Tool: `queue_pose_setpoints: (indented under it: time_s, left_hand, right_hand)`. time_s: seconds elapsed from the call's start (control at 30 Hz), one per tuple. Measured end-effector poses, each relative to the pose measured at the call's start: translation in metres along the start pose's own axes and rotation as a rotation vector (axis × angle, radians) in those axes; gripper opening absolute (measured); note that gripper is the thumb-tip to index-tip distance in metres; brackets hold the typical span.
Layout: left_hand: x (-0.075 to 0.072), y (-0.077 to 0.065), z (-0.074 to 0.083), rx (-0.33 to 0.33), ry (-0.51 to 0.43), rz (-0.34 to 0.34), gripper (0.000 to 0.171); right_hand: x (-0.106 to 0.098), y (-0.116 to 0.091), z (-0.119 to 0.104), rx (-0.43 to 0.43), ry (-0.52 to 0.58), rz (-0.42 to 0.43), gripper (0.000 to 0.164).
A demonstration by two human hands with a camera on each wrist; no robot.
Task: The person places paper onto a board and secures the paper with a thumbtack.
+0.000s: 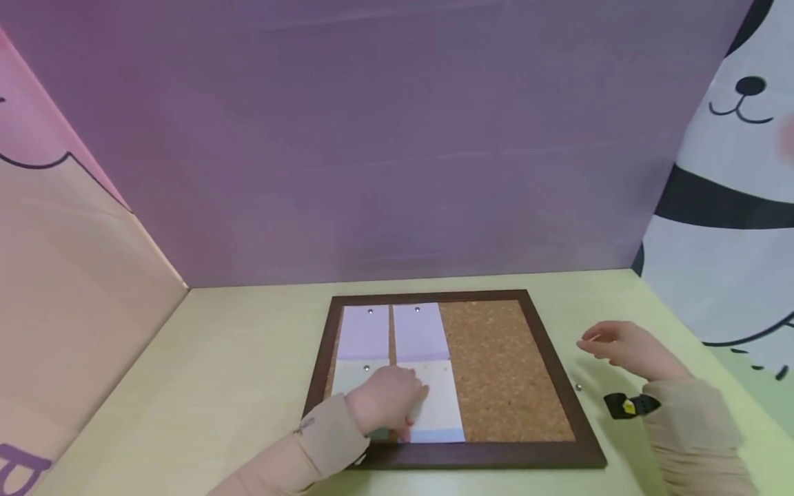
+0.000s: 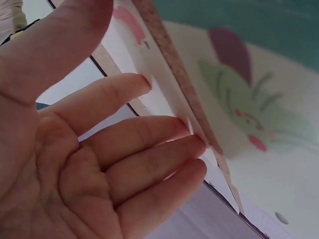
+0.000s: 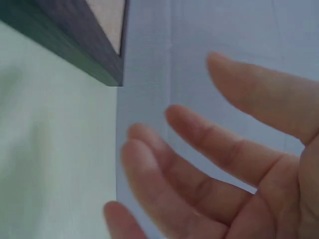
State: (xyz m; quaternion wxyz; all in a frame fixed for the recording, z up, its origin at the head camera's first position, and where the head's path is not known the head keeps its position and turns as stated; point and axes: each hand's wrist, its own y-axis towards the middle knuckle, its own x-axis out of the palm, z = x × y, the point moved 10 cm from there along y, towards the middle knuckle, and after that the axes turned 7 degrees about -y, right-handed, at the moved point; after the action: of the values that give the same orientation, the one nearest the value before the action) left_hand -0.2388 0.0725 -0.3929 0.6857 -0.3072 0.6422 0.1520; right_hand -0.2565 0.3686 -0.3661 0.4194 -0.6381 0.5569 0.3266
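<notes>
On the light table lies a cork board (image 1: 505,372) in a dark brown frame. Paper cards lie on its left half: two lilac ones (image 1: 420,334) in the upper row, two pale ones (image 1: 442,396) below. My left hand (image 1: 387,399) rests its fingertips on the lower right card, partly covering both lower cards. The left wrist view shows its fingers (image 2: 149,164) extended against the paper's edge, beside a card with a green cartoon figure (image 2: 244,119). To the right of the board hovers my right hand (image 1: 626,348), fingers loosely bent and apart, nothing visible between them.
A silver pushpin (image 1: 579,387) sits by the board's right edge, near my right hand. Other pins (image 1: 370,311) hold three of the cards at their tops. A purple backdrop (image 1: 397,151) rises behind the table, with printed panels on both sides.
</notes>
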Motion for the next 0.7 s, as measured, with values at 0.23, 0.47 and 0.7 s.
queue_pose_setpoints:
  time_s: [0.23, 0.47, 0.7]
  left_hand:
    - [-0.001, -0.001, -0.003, -0.037, -0.047, 0.005, 0.037]
    - [0.001, 0.000, -0.004, -0.046, -0.041, 0.006, 0.038]
    - [0.000, 0.000, -0.007, -0.062, -0.062, 0.015, 0.037]
  right_hand:
    - [0.014, 0.002, -0.002, 0.001, -0.022, -0.052, 0.028]
    - [0.021, 0.002, -0.010, -0.045, -0.075, -0.059, 0.016]
    - [0.026, 0.002, -0.012, -0.053, -0.083, -0.076, 0.013]
